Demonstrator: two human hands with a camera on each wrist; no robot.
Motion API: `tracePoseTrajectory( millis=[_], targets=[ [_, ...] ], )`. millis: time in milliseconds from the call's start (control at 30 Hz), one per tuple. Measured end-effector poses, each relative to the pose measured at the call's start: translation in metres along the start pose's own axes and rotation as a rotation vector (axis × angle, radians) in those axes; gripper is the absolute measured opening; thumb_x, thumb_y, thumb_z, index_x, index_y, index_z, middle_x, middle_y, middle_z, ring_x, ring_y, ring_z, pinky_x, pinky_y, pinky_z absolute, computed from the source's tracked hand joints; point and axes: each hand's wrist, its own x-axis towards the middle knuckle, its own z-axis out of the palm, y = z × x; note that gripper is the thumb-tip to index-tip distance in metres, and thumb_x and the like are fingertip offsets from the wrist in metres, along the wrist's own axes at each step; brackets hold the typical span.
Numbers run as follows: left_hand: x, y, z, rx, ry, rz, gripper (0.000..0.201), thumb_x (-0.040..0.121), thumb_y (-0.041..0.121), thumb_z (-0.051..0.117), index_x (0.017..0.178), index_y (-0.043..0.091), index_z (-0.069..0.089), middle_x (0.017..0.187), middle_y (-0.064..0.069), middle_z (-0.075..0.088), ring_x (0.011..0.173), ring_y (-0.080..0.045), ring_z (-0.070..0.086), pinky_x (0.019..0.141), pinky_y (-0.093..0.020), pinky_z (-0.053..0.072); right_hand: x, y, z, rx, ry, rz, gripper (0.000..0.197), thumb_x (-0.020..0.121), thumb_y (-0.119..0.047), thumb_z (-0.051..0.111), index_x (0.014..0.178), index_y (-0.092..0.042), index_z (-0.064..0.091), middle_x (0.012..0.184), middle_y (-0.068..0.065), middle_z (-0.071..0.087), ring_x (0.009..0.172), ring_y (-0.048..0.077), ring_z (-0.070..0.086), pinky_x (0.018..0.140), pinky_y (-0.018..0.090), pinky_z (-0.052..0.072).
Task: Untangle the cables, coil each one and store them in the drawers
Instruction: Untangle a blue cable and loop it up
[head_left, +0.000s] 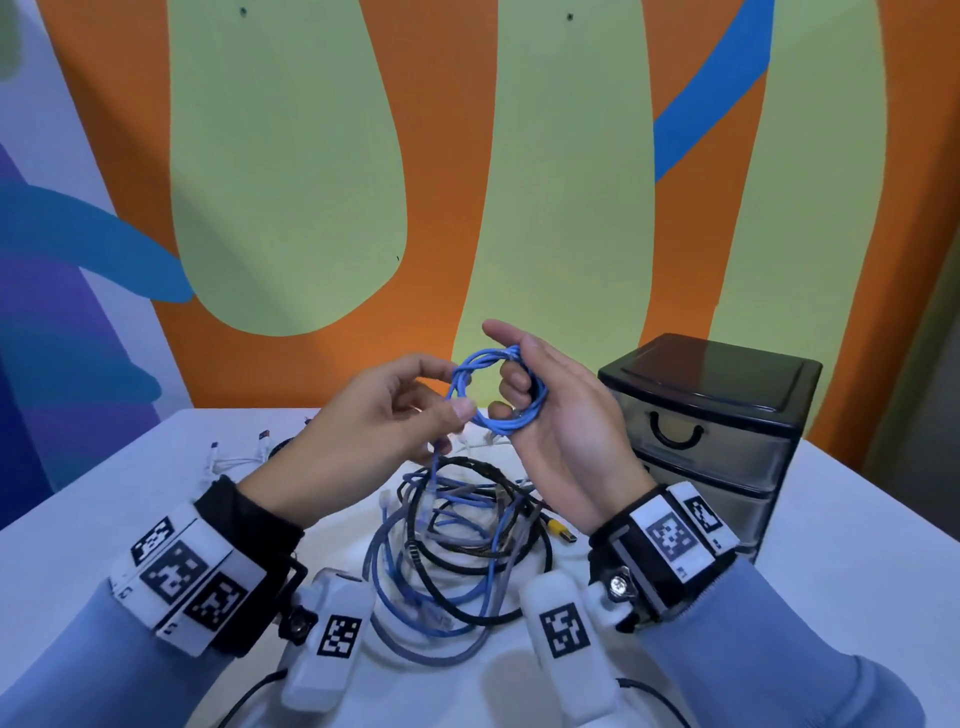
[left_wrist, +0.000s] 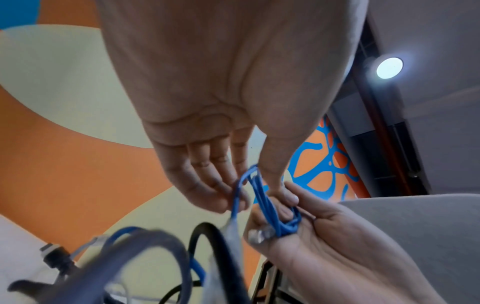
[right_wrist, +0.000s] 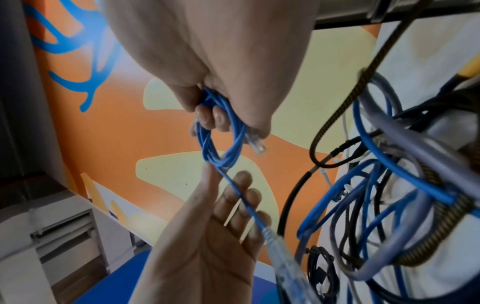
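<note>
At centre frame, the right hand (head_left: 550, 410) grips a nearly finished blue coil (head_left: 496, 387) while the left hand (head_left: 384, 410) pinches its loose tail. Below it, a tangle (head_left: 457, 551) on the counter (head_left: 104, 499) awaits sorting; the drawers (head_left: 711, 441) at right look closed.

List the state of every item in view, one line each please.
blue cable: coiled, its tail end loose
right hand: holds the coil
left hand: pinches the loose tail
cable pile: tangled on the table
white cables: lying apart from the pile
drawer unit: drawers closed
</note>
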Motion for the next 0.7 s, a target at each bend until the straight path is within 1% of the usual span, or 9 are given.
tracePoseTrajectory(
  millis=[100, 167, 233, 300, 433, 467, 567, 633, 700],
  targets=[
    [0.001, 0.002, -0.009, 0.001, 0.08, 0.039, 0.017, 0.099, 0.012, 0.07, 0.116, 0.013, 0.074, 0.079, -0.007, 0.075, 0.066, -0.014, 0.06, 0.066, -0.021, 0.052, 0.001, -0.002, -0.005, -0.075, 0.033, -0.036, 0.034, 0.111, -0.016, 0.043, 0.13, -0.002, 0.068, 0.074, -0.001, 0.042, 0.066, 0.008, 0.04, 0.068, 0.022, 0.034],
    [0.001, 0.002, -0.015, 0.038, 0.154, 0.096, 0.015, 0.1, 0.009, 0.069, 0.11, 0.015, 0.079, 0.076, -0.002, 0.074, 0.063, -0.009, 0.056, 0.063, -0.018, 0.047, 0.0, -0.002, -0.004, -0.204, 0.044, -0.058, 0.033, 0.112, -0.017, 0.043, 0.127, -0.006, 0.07, 0.075, -0.001, 0.048, 0.069, 0.006, 0.046, 0.07, 0.016, 0.04],
    [0.002, 0.002, -0.017, 0.102, 0.199, 0.153, 0.017, 0.101, 0.009, 0.069, 0.108, 0.018, 0.08, 0.078, 0.001, 0.076, 0.066, -0.006, 0.06, 0.067, -0.017, 0.048, -0.001, -0.001, -0.003, -0.277, 0.029, -0.049, 0.034, 0.112, -0.02, 0.042, 0.127, -0.011, 0.071, 0.077, -0.002, 0.053, 0.073, 0.008, 0.044, 0.068, 0.02, 0.036],
    [0.003, 0.0, -0.016, 0.192, 0.261, 0.218, 0.017, 0.101, 0.011, 0.07, 0.107, 0.022, 0.08, 0.082, 0.004, 0.078, 0.075, -0.006, 0.067, 0.072, -0.023, 0.053, -0.001, -0.001, -0.003, -0.277, -0.011, -0.016, 0.034, 0.112, -0.02, 0.042, 0.129, -0.011, 0.069, 0.08, -0.001, 0.055, 0.074, 0.011, 0.043, 0.068, 0.025, 0.034],
    [0.001, 0.002, -0.023, 0.399, 0.466, 0.384, 0.011, 0.099, 0.02, 0.074, 0.106, 0.025, 0.081, 0.086, 0.012, 0.079, 0.081, -0.01, 0.071, 0.075, -0.033, 0.055, -0.004, -0.002, -0.001, -0.268, -0.134, 0.087, 0.034, 0.112, -0.021, 0.045, 0.133, -0.006, 0.067, 0.081, 0.006, 0.058, 0.078, 0.018, 0.053, 0.082, 0.042, 0.052],
    [0.0, 0.003, -0.025, 0.472, 0.504, 0.439, 0.01, 0.099, 0.022, 0.075, 0.106, 0.023, 0.081, 0.088, 0.011, 0.078, 0.079, -0.012, 0.069, 0.074, -0.035, 0.054, -0.005, -0.002, 0.0, -0.279, -0.159, 0.107, 0.035, 0.111, -0.025, 0.047, 0.131, -0.005, 0.068, 0.08, 0.007, 0.059, 0.078, 0.018, 0.056, 0.084, 0.042, 0.053],
    [0.001, 0.0, -0.028, 0.698, 0.525, 0.61, 0.011, 0.099, 0.024, 0.077, 0.104, 0.016, 0.081, 0.089, 0.005, 0.076, 0.074, -0.017, 0.06, 0.071, -0.037, 0.05, -0.008, -0.002, 0.005, -0.361, -0.197, 0.152, 0.042, 0.108, -0.038, 0.051, 0.119, -0.004, 0.073, 0.076, 0.008, 0.061, 0.072, 0.015, 0.059, 0.08, 0.031, 0.055],
    [0.003, -0.004, -0.03, 0.819, 0.509, 0.668, 0.016, 0.101, 0.028, 0.073, 0.103, 0.014, 0.08, 0.091, 0.001, 0.073, 0.079, -0.025, 0.061, 0.072, -0.042, 0.05, -0.009, -0.001, 0.006, -0.392, -0.212, 0.142, 0.04, 0.109, -0.036, 0.05, 0.112, -0.004, 0.074, 0.074, 0.007, 0.063, 0.071, 0.015, 0.06, 0.08, 0.03, 0.055],
    [0.006, -0.006, -0.032, 0.918, 0.529, 0.658, 0.019, 0.103, 0.032, 0.071, 0.103, 0.015, 0.081, 0.094, -0.003, 0.065, 0.085, -0.028, 0.057, 0.072, -0.046, 0.047, -0.009, 0.0, 0.006, -0.381, -0.208, 0.111, 0.036, 0.11, -0.031, 0.049, 0.111, -0.003, 0.072, 0.072, 0.007, 0.062, 0.07, 0.016, 0.059, 0.083, 0.034, 0.056]
  ],
)
